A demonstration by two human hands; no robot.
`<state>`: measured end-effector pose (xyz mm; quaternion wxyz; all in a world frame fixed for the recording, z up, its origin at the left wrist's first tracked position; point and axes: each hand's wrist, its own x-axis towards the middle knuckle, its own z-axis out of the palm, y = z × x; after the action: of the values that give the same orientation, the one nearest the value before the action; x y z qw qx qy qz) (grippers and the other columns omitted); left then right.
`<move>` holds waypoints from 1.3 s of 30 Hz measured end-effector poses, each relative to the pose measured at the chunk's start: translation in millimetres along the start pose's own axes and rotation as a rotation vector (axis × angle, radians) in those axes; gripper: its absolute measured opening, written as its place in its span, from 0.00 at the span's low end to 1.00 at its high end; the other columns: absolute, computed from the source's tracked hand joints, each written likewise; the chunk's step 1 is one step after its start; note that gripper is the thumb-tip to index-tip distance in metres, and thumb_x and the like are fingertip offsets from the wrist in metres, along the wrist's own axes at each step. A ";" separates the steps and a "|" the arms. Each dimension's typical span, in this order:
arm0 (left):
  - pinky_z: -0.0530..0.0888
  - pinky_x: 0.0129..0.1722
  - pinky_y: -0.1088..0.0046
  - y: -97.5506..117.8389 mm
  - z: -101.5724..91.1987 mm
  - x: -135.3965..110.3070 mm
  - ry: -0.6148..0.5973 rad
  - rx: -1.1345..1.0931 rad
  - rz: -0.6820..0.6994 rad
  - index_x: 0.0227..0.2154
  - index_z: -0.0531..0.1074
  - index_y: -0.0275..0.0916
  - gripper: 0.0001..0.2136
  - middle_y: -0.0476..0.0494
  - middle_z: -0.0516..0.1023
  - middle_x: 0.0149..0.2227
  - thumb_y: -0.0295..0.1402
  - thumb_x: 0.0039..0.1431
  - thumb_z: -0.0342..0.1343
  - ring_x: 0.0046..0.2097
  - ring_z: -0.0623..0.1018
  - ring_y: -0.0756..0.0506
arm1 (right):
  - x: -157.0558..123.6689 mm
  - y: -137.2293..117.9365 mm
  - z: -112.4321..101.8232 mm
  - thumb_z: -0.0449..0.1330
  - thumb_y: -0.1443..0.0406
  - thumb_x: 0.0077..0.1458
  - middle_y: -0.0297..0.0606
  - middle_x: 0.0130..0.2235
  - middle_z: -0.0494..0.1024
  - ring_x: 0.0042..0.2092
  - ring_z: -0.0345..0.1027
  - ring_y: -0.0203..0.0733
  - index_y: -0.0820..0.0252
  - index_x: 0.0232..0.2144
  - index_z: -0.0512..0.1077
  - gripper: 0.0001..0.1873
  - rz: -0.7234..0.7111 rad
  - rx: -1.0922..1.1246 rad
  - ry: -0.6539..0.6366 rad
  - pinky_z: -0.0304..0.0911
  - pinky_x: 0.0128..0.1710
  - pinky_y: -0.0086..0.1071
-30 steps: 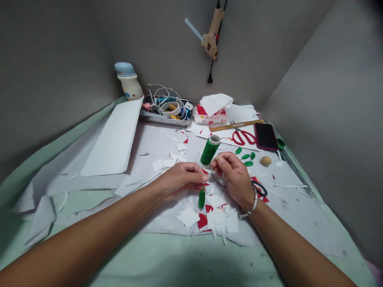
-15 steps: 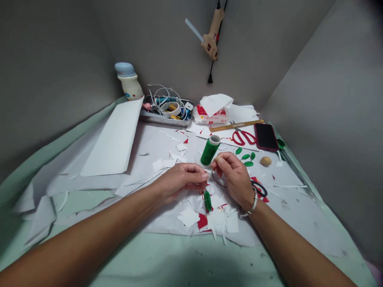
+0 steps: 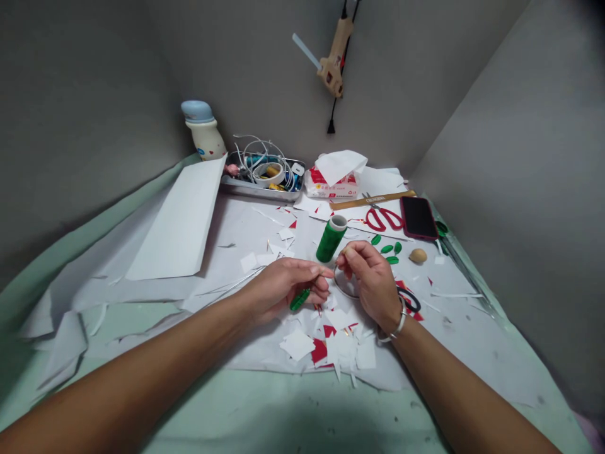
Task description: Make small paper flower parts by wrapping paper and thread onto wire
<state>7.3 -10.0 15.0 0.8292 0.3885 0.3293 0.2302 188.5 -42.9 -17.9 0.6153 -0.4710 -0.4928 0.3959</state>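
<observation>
My left hand (image 3: 295,284) is closed near the middle of the table, with a green thread-wrapped leaf (image 3: 299,300) sticking out under its fingers. To its right, my right hand (image 3: 368,271) pinches something too thin to make out, perhaps thread, between thumb and forefinger. A green thread spool (image 3: 331,239) stands upright just beyond both hands. Beside my right hand a thin ring or wire loop (image 3: 341,285) lies partly hidden. Several finished green leaves (image 3: 387,248) rest on the paper farther right, next to a small tan ball (image 3: 418,256).
Paper scraps (image 3: 297,344) litter the middle. Red scissors (image 3: 384,219), a ruler (image 3: 373,200) and a phone (image 3: 418,218) lie at the back right. A metal tray (image 3: 262,190), tissue pack (image 3: 331,184), bottle (image 3: 206,135) and folded white card (image 3: 177,221) stand behind. A glue gun (image 3: 335,60) hangs above.
The green leaf has swung from hanging below my left fingertips to lying against the underside of that hand, farther left. My left forefinger now points toward my right hand, which has barely moved.
</observation>
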 end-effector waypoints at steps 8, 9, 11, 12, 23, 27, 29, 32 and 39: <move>0.73 0.43 0.62 -2.5 -4.6 2.2 0.017 -0.032 0.018 0.34 0.76 0.30 0.06 0.42 0.76 0.29 0.25 0.52 0.62 0.31 0.76 0.48 | 1.6 2.2 -2.6 0.58 0.60 0.57 0.33 0.30 0.74 0.29 0.63 0.35 0.58 0.30 0.70 0.07 0.003 -0.015 0.093 0.58 0.29 0.30; 0.73 0.43 0.62 -3.0 -5.8 2.7 0.010 -0.030 0.027 0.33 0.75 0.31 0.05 0.42 0.76 0.29 0.26 0.52 0.62 0.31 0.76 0.48 | 3.0 1.3 -3.7 0.58 0.60 0.57 0.33 0.31 0.74 0.29 0.63 0.35 0.58 0.32 0.71 0.08 0.001 -0.035 0.133 0.58 0.28 0.29; 0.74 0.43 0.60 -3.1 -7.5 3.4 0.012 -0.022 0.041 0.31 0.75 0.31 0.05 0.41 0.76 0.29 0.26 0.52 0.63 0.31 0.76 0.48 | 7.2 -4.5 -8.5 0.58 0.58 0.56 0.33 0.33 0.74 0.29 0.64 0.35 0.57 0.36 0.71 0.10 -0.002 -0.104 0.235 0.58 0.27 0.29; 0.74 0.43 0.60 -2.9 -8.0 3.4 0.017 -0.018 0.047 0.31 0.74 0.32 0.05 0.41 0.76 0.29 0.27 0.52 0.63 0.31 0.76 0.48 | 9.9 -9.9 -12.3 0.59 0.57 0.56 0.33 0.34 0.74 0.29 0.65 0.35 0.57 0.38 0.71 0.12 0.002 -0.156 0.278 0.58 0.27 0.29; 0.67 0.28 0.73 -3.7 -10.7 2.9 0.101 0.183 0.136 0.38 0.74 0.36 0.12 0.42 0.77 0.27 0.33 0.52 0.64 0.30 0.77 0.47 | -9.3 -80.2 -69.2 0.55 0.60 0.57 0.39 0.33 0.78 0.32 0.69 0.44 0.57 0.40 0.73 0.12 0.307 -1.428 -0.341 0.55 0.30 0.34; 0.68 0.29 0.73 -4.9 -10.8 2.8 0.096 0.177 0.147 0.37 0.74 0.37 0.11 0.41 0.78 0.29 0.34 0.51 0.65 0.32 0.78 0.46 | -32.7 -67.2 -72.6 0.56 0.62 0.55 0.41 0.39 0.78 0.37 0.71 0.49 0.56 0.42 0.71 0.12 0.370 -1.576 -0.415 0.52 0.29 0.34; 0.72 0.33 0.70 -4.9 -8.9 2.1 0.065 0.139 0.149 0.32 0.73 0.36 0.09 0.43 0.77 0.28 0.33 0.50 0.65 0.32 0.77 0.46 | -38.6 -63.0 -71.8 0.55 0.64 0.55 0.41 0.41 0.77 0.38 0.71 0.49 0.56 0.44 0.70 0.13 0.367 -1.594 -0.420 0.52 0.29 0.33; 0.74 0.40 0.63 -3.2 -5.4 0.1 0.021 0.086 0.131 0.29 0.72 0.36 0.09 0.44 0.75 0.27 0.33 0.50 0.66 0.32 0.77 0.46 | -42.3 -61.8 -72.4 0.53 0.67 0.54 0.44 0.42 0.77 0.39 0.72 0.50 0.56 0.50 0.68 0.19 0.365 -1.643 -0.395 0.52 0.30 0.33; 0.72 0.35 0.68 3.6 -4.0 -5.3 0.019 0.074 0.185 0.28 0.70 0.37 0.09 0.46 0.73 0.25 0.36 0.54 0.63 0.30 0.75 0.47 | -50.1 -71.3 -110.4 0.55 0.66 0.51 0.41 0.37 0.78 0.35 0.72 0.48 0.55 0.50 0.68 0.22 0.412 -1.543 -0.392 0.58 0.32 0.35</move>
<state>0.4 -9.4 17.9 0.7863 0.4454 0.3081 0.2971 288.2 -128.8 31.8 -0.0639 -0.7648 -0.6286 0.1257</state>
